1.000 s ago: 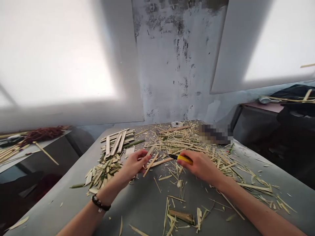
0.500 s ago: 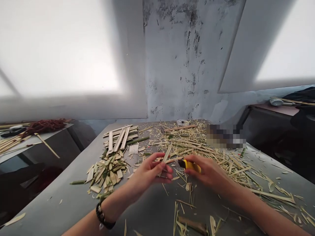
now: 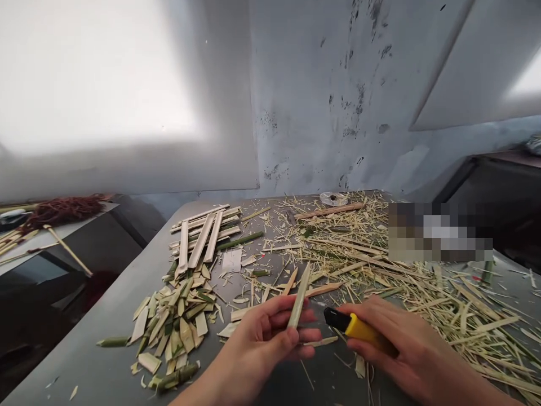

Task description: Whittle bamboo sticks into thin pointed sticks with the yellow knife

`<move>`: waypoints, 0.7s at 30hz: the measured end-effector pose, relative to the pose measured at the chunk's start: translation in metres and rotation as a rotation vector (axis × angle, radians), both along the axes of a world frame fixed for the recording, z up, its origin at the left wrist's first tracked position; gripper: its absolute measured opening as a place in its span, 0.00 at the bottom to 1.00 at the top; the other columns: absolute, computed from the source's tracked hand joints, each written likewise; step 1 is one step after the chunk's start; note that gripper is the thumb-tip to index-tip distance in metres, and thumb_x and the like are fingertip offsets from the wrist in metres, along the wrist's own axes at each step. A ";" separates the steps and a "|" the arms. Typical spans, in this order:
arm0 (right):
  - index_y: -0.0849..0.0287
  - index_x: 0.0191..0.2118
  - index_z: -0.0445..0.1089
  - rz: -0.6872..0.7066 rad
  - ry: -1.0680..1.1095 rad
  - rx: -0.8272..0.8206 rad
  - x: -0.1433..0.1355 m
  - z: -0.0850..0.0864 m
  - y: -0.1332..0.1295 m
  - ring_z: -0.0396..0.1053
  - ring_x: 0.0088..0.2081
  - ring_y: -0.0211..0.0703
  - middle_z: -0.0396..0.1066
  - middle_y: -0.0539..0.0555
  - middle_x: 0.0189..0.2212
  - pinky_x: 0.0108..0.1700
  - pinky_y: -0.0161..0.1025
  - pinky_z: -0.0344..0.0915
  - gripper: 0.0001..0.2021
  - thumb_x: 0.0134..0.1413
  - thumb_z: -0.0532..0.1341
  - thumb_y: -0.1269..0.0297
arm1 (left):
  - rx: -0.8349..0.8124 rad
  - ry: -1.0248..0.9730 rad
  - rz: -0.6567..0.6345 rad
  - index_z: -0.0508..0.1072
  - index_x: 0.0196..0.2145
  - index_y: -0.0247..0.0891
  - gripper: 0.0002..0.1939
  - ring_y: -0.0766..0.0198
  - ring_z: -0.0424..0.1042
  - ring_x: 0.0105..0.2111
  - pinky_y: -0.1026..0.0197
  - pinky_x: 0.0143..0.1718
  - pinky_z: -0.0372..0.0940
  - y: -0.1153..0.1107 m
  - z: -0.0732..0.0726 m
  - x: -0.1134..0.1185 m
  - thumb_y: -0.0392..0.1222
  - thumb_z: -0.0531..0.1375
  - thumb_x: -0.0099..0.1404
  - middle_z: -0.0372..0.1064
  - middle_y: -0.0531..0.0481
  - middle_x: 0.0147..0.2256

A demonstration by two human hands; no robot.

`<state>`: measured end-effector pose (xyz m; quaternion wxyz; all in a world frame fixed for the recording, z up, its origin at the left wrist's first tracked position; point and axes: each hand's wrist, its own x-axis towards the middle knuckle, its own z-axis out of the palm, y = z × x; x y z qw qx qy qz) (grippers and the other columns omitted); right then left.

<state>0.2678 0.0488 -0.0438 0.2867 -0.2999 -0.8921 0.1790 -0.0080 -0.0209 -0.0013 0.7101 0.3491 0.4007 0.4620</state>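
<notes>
Head view: the left hand (image 3: 266,344) pinches a strip (image 3: 300,299) above the table (image 3: 105,372), seemingly so its upper end stands free; the right hand (image 3: 408,338) wraps a knife (image 3: 364,332), apart from the strip, presumably for control. Chips (image 3: 175,330) lie left, shavings (image 3: 372,256) right, apparently sorted.

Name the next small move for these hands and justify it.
Probably bring the yellow cutter to the pale strip: the left hand holds the strip, and the right hand grips the cutter close by, its black end not touching the strip.
</notes>
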 end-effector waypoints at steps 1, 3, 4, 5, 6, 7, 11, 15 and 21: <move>0.41 0.66 0.64 0.012 -0.017 0.007 0.001 0.001 0.000 0.76 0.39 0.45 0.76 0.51 0.40 0.38 0.38 0.74 0.19 0.74 0.59 0.54 | -0.014 0.017 0.015 0.77 0.54 0.42 0.23 0.50 0.80 0.53 0.49 0.55 0.74 0.000 0.001 0.000 0.48 0.74 0.65 0.78 0.39 0.55; 0.40 0.71 0.58 0.035 -0.053 0.035 0.001 0.005 -0.001 0.76 0.35 0.43 0.76 0.50 0.38 0.35 0.37 0.73 0.23 0.75 0.57 0.53 | -0.032 0.048 0.033 0.77 0.52 0.42 0.21 0.52 0.79 0.54 0.53 0.54 0.75 0.000 0.003 0.001 0.49 0.74 0.65 0.79 0.40 0.54; 0.40 0.73 0.55 0.050 -0.063 0.053 0.002 0.007 -0.002 0.76 0.33 0.43 0.76 0.49 0.37 0.33 0.36 0.73 0.25 0.76 0.56 0.52 | -0.040 0.052 0.041 0.77 0.52 0.43 0.21 0.53 0.80 0.53 0.55 0.52 0.76 -0.001 0.004 0.002 0.50 0.73 0.65 0.80 0.41 0.53; 0.40 0.74 0.53 0.063 -0.063 0.070 0.002 0.009 -0.002 0.75 0.31 0.42 0.76 0.49 0.35 0.31 0.36 0.72 0.26 0.76 0.56 0.51 | -0.050 0.047 0.044 0.77 0.52 0.44 0.21 0.55 0.80 0.51 0.56 0.50 0.77 -0.001 0.005 0.004 0.52 0.74 0.65 0.81 0.42 0.51; 0.41 0.74 0.53 0.072 -0.054 0.085 0.002 0.011 -0.002 0.74 0.29 0.42 0.75 0.48 0.34 0.29 0.36 0.70 0.27 0.76 0.56 0.50 | -0.063 0.037 0.049 0.77 0.52 0.44 0.23 0.56 0.81 0.49 0.57 0.47 0.78 -0.001 0.006 0.006 0.53 0.74 0.64 0.81 0.43 0.48; 0.42 0.74 0.54 0.077 -0.041 0.093 0.002 0.012 -0.003 0.74 0.28 0.42 0.75 0.48 0.33 0.28 0.36 0.70 0.27 0.76 0.56 0.50 | -0.074 0.022 0.056 0.76 0.53 0.44 0.24 0.57 0.82 0.46 0.58 0.43 0.79 -0.002 0.007 0.008 0.54 0.74 0.63 0.81 0.45 0.46; 0.44 0.67 0.61 0.048 0.002 0.079 0.001 0.014 -0.003 0.77 0.33 0.44 0.78 0.50 0.37 0.33 0.37 0.72 0.21 0.75 0.56 0.49 | -0.125 0.032 0.034 0.79 0.48 0.40 0.23 0.60 0.82 0.37 0.64 0.31 0.79 -0.002 0.009 0.017 0.55 0.74 0.63 0.79 0.46 0.41; 0.47 0.59 0.64 0.041 -0.023 0.052 0.001 0.016 -0.002 0.79 0.37 0.45 0.79 0.52 0.40 0.37 0.38 0.73 0.13 0.76 0.57 0.52 | -0.159 0.084 -0.003 0.78 0.43 0.37 0.23 0.62 0.82 0.37 0.68 0.29 0.78 -0.004 0.007 0.022 0.58 0.73 0.63 0.81 0.42 0.43; 0.54 0.58 0.63 0.052 -0.150 0.186 0.001 0.025 -0.004 0.77 0.32 0.42 0.79 0.52 0.37 0.29 0.38 0.66 0.14 0.77 0.57 0.53 | -0.159 0.112 -0.016 0.75 0.43 0.36 0.25 0.62 0.80 0.33 0.66 0.27 0.78 -0.005 -0.002 0.022 0.61 0.72 0.63 0.81 0.43 0.39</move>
